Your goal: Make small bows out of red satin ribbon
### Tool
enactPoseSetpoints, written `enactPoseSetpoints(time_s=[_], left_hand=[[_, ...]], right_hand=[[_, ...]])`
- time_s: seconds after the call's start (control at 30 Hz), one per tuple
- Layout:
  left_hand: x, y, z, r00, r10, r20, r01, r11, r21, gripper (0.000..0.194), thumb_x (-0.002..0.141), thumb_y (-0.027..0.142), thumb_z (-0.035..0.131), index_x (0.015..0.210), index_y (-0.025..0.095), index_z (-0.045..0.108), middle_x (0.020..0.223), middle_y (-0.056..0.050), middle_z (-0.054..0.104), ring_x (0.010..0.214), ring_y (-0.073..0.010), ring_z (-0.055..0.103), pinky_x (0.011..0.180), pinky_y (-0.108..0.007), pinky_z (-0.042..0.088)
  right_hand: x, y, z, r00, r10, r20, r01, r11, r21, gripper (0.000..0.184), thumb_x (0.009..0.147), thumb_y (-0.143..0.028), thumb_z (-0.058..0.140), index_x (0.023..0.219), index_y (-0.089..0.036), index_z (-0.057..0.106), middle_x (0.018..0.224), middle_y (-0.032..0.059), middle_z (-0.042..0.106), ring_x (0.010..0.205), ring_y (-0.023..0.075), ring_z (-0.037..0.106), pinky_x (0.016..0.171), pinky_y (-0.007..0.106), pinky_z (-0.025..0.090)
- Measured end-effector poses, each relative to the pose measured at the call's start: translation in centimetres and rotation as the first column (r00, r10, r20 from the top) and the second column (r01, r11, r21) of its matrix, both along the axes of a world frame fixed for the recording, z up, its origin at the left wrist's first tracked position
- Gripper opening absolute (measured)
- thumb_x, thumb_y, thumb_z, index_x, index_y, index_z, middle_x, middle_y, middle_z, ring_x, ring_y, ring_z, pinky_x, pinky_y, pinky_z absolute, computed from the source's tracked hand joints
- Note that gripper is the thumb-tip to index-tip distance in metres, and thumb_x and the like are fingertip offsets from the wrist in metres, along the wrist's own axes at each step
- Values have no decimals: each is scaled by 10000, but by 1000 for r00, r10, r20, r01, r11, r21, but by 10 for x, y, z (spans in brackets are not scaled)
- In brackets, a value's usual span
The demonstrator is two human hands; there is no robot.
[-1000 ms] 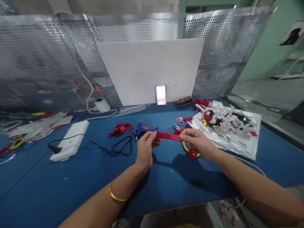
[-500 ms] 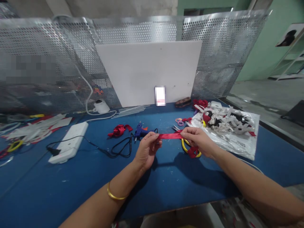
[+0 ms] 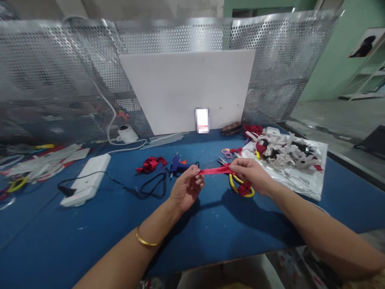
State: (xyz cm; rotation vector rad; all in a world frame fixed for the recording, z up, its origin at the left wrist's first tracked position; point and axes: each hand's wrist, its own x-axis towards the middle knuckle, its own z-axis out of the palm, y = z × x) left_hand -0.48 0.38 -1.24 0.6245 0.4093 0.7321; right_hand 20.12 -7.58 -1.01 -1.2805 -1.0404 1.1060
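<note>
A strip of red ribbon is stretched level between my two hands above the blue table. My left hand pinches its left end, palm turned up. My right hand pinches the right end. Just under my right hand lie yellow-handled scissors with a red ribbon scrap on them. A blue glue gun with a black cord lies just beyond my left hand, and a red ribbon bow sits to its left.
A clear plastic bag with several white, red and black ribbon pieces lies at the right. A white power strip lies at the left. A white board leans on the perforated metal screen behind. Small hair ties lie mid-table.
My left hand has turned palm up and shifted slightly right, shortening the stretched span. The ribbon now tilts a little. My right hand has barely moved.
</note>
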Motion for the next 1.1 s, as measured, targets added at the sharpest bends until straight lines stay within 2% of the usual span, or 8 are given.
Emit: enactPoseSetpoints(time_s=[0.07, 0.13, 0.23, 0.3, 0.53, 0.77, 0.9, 1.1], left_hand=[[0, 0, 1, 1000, 12, -26, -10, 997, 74, 189, 657, 137, 705, 712, 164, 526, 564, 51, 452, 502, -64, 437, 511, -179, 388], [0, 1, 1, 997, 25, -75, -15, 991, 130, 204, 685, 277, 708, 807, 166, 588, 596, 30, 496, 527, -84, 467, 532, -200, 404], [1, 1, -2, 980, 4, -198, 32, 984, 178, 487, 728, 565, 615, 926, 122, 651, 644, -18, 552, 558, -101, 493, 548, -215, 409], [2, 1, -5, 954, -7, -300, 73, 975, 209, 564, 715, 617, 604, 930, 100, 672, 642, -26, 556, 563, -96, 490, 552, -208, 398], [3, -2, -10, 889, -20, -457, 189, 925, 328, 279, 667, 391, 744, 679, 140, 621, 556, 22, 491, 522, -82, 427, 528, -209, 347], [4, 1, -9, 887, 99, -451, 84, 926, 369, 259, 682, 349, 724, 651, 149, 563, 574, 30, 485, 539, -76, 419, 551, -203, 342], [4, 1, -7, 919, 91, -383, 33, 952, 305, 257, 671, 312, 724, 621, 152, 530, 574, 34, 475, 546, -74, 421, 569, -202, 355], [2, -5, -2, 982, -69, -175, 86, 992, 91, 220, 703, 260, 681, 642, 162, 494, 557, 49, 420, 557, -87, 430, 605, -220, 390]], right_hand=[[0, -1, 2, 1000, 1, -5, -1, 1000, 8, 319, 710, -429, 710, 662, -162, 543, 474, -70, 378, 422, 41, 256, 412, 213, 120], [-1, -2, 4, 1000, 8, -8, -8, 1000, 19, 310, 713, -427, 707, 669, -160, 556, 471, -69, 374, 422, 41, 250, 413, 214, 122], [-2, -5, 9, 1000, 26, 0, -26, 999, 21, 295, 722, -421, 700, 686, -155, 576, 471, -66, 378, 421, 41, 242, 414, 217, 120], [-2, -6, 11, 999, 34, 22, -34, 999, 20, 286, 725, -413, 698, 688, -153, 584, 478, -61, 391, 421, 40, 247, 414, 218, 119], [1, -7, 13, 993, 43, 107, -45, 999, 18, 276, 739, -413, 679, 702, -151, 603, 452, -69, 355, 412, 42, 254, 406, 213, 128], [10, -6, 15, 1000, -7, 28, 6, 999, 41, 262, 711, -379, 709, 692, -153, 578, 466, -72, 363, 407, 32, 235, 403, 212, 117], [12, -5, 17, 999, -38, -9, 38, 997, 63, 257, 692, -358, 729, 687, -151, 577, 463, -77, 346, 408, 29, 213, 404, 214, 97], [11, -3, 12, 1000, 3, -2, -3, 999, 43, 261, 716, -366, 712, 672, -156, 564, 461, -75, 357, 403, 32, 231, 404, 217, 103]])
